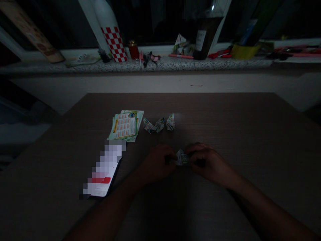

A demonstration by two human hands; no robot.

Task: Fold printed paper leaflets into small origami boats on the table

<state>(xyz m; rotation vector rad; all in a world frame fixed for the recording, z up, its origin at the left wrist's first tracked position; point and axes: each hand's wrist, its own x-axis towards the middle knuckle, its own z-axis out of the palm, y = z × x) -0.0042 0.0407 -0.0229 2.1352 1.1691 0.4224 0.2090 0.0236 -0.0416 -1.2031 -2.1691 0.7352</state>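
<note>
Between my two hands, low over the table, is a small folded piece of printed paper [182, 158] with a pointed top. My left hand [160, 161] pinches its left edge, and my right hand [209, 162] pinches its right edge. Beyond my hands lie several small folded paper pieces [170, 122] in a loose row, printed in green, white and orange. Left of them sits a pile of printed paper slips [124, 126]. My fingertips are dim, so the exact grip on the paper is partly hidden.
A lit phone [106, 170] lies on the brown table [238, 120], left of my left forearm. Behind the table runs a granite windowsill [165, 63] bearing a red-and-white checkered bottle [115, 43], a dark bottle [204, 40], a red jar [133, 51] and a yellow container [244, 51].
</note>
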